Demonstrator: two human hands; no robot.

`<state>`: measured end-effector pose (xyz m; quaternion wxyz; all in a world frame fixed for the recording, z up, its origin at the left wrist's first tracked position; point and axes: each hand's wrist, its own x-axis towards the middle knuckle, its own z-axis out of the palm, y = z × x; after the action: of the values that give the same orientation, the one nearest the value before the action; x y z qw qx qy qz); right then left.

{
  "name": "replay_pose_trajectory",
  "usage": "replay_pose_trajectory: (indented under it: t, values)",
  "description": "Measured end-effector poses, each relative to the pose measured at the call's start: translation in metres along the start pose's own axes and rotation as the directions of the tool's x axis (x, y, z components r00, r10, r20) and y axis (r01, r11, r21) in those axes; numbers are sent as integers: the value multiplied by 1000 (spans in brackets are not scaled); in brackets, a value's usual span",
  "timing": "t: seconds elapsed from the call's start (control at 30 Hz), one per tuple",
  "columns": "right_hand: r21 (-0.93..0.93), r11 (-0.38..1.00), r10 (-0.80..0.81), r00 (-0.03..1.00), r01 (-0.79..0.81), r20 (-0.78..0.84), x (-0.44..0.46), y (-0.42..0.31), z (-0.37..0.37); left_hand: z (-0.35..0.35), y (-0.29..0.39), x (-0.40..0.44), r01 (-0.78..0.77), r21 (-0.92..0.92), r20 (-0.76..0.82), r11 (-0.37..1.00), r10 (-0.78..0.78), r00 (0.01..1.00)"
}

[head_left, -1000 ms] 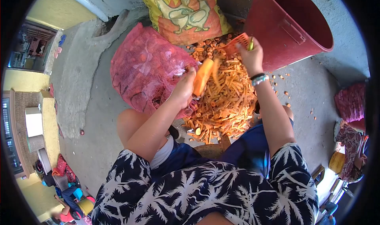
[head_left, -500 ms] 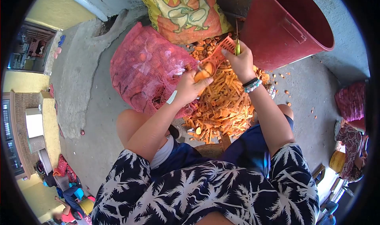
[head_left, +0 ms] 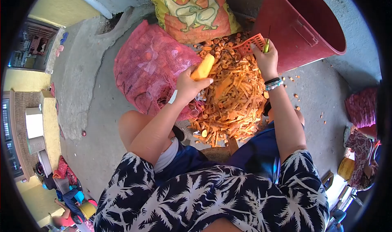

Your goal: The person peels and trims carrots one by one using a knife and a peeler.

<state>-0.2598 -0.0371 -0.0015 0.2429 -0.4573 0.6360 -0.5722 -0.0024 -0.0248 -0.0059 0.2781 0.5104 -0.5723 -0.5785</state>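
My left hand (head_left: 189,86) is closed around a peeled carrot (head_left: 204,66), bright orange and smooth, its free end pointing up and right. To its right, my right hand (head_left: 267,62) grips a red perforated peeler (head_left: 251,44). A thin knife (head_left: 266,46) with a yellow-green handle is held in that same hand, its narrow blade pointing away from me. Beneath and between both hands lies a heap of orange carrot peelings (head_left: 232,109) with cut carrot ends. A pink mesh sack (head_left: 143,73) of carrots rests beside my left hand.
Behind the heap stands a yellow and orange sack (head_left: 192,15) printed with chickens. A large red bin (head_left: 281,36) is close beyond my right hand. More filled mesh sacks (head_left: 361,105) sit at the far right. A person (head_left: 67,217) is at the lower left.
My right hand has drawn the peeler away from the carrot, up and to the right. My left hand has shifted slightly left and down, with the carrot now more fully visible.
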Motion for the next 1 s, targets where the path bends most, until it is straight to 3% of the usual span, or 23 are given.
replay_pose_trajectory:
  t: [0.03,0.07,0.2,0.27,0.47,0.57,0.6,0.63,0.67,0.73,0.8,0.87,0.97,1.0]
  values:
    - [2,1000,-2,1000,2,1,0,1,1,1,4,-2,-118,194,-59,974,131,990]
    - [11,1000,-5,1000,5,15,1,4,1,3,8,-5,-197,205,-74,959,216,974]
    - [48,999,-14,998,11,59,-4,-3,3,2,13,-5,-96,97,-20,991,98,995]
    - [36,999,-20,997,17,76,-8,-8,4,3,14,-4,-22,-167,-54,986,14,998]
    - [31,997,-68,993,65,93,-7,-3,7,3,18,-2,-22,-223,-53,975,11,999]
    - [53,998,-24,997,20,78,-9,-8,8,3,22,1,59,-320,-28,945,-72,997]
    - [199,979,31,999,-38,34,-9,-10,10,5,23,1,59,-321,-26,945,-71,997]
    - [344,935,93,996,-87,-1,-11,-12,12,9,24,0,-7,-321,-9,947,5,1000]
    - [343,935,94,996,-88,-3,-13,-14,13,12,24,0,-74,-324,7,943,81,997]
    - [352,893,221,955,-279,196,-19,-27,15,10,11,5,-41,-307,65,951,64,996]
    - [358,920,46,953,-157,300,-27,-19,26,10,3,7,-8,-287,123,958,45,991]
    - [309,946,-22,933,-97,359,-27,-12,31,12,-1,4,77,-74,220,994,-59,974]
    - [204,979,-73,931,-2,358,-21,-9,33,18,-15,4,46,-132,222,990,-16,975]
    - [79,996,-59,977,43,207,-15,-5,32,21,-10,3,99,-236,175,967,-58,983]
